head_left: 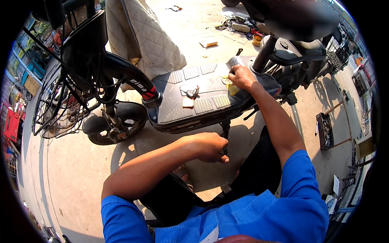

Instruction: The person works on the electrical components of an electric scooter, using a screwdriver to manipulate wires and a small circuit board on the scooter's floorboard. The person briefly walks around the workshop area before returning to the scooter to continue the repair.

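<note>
A black electric scooter (127, 77) stands crosswise before me, with its grey ridged footboard (168, 118) facing up. My right hand (241, 77) is on the board's right end, fingers pinched over yellow scraps (232, 90); what they grip is unclear. Just beyond it a dark bar (239, 52) sticks up. A small dark looped object (194, 91) and a tan square piece (188, 102) lie mid-board. My left hand (212, 148) is curled below the board beside a black upright part (225, 130); what it holds, if anything, is hidden.
A front wheel (95, 129) and wire basket (52, 119) are on the left. Quilted fabric (150, 46) hangs behind. Scrap piles (241, 27) lie farther back. A long dark tool tray (324, 131) lies on the concrete at right; a red box (11, 121) is at far left.
</note>
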{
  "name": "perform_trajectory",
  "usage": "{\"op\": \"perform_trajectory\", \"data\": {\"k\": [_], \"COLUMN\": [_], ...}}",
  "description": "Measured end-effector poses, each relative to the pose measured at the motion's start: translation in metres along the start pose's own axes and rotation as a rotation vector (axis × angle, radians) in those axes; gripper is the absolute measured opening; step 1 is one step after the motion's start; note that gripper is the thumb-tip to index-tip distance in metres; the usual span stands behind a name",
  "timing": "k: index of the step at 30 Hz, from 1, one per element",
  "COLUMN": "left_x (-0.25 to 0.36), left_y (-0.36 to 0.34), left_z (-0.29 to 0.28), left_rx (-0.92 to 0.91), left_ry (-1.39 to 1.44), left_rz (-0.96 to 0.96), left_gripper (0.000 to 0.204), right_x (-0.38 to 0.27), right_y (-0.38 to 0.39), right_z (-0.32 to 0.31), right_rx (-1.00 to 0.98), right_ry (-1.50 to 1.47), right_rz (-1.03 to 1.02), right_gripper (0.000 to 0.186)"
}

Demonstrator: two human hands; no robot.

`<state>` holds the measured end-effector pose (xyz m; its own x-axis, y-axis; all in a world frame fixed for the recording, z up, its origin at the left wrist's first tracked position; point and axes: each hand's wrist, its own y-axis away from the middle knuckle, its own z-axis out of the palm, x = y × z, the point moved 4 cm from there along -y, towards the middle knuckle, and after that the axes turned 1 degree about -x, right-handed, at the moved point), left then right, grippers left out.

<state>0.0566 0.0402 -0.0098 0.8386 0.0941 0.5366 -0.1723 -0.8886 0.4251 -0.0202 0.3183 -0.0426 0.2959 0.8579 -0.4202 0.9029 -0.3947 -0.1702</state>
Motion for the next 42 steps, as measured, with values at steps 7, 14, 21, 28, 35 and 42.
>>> {"op": "perform_trajectory", "data": {"k": [7,14,21,28,35,42], "left_x": [0.0,-0.002,-0.001,-0.004,-0.002,-0.004], "left_y": [-0.001,-0.003,-0.004,-0.004,-0.004,0.007], "left_z": [0.0,0.002,0.0,-0.001,0.005,0.004], "left_rx": [0.006,0.019,0.013,-0.01,0.016,-0.029], "left_ry": [-0.007,-0.007,0.016,-0.001,-0.183,-0.006], "left_rz": [-0.002,0.015,0.001,-0.003,0.027,-0.027], "left_gripper": [0.047,0.047,0.046,0.047,0.056,0.047], "right_x": [0.003,0.001,0.011,0.004,0.002,0.061], "right_y": [-0.001,-0.001,-0.004,-0.005,-0.004,-0.025], "right_z": [0.0,-0.002,0.001,-0.004,-0.001,0.025], "right_rx": [0.015,0.027,0.103,0.031,0.015,0.152], "right_ry": [0.016,0.048,0.102,0.089,-0.016,-0.017], "right_rz": [-0.012,0.031,-0.025,0.063,-0.081,-0.251], "right_gripper": [0.027,0.031,0.033,0.035,0.029,0.02]}}
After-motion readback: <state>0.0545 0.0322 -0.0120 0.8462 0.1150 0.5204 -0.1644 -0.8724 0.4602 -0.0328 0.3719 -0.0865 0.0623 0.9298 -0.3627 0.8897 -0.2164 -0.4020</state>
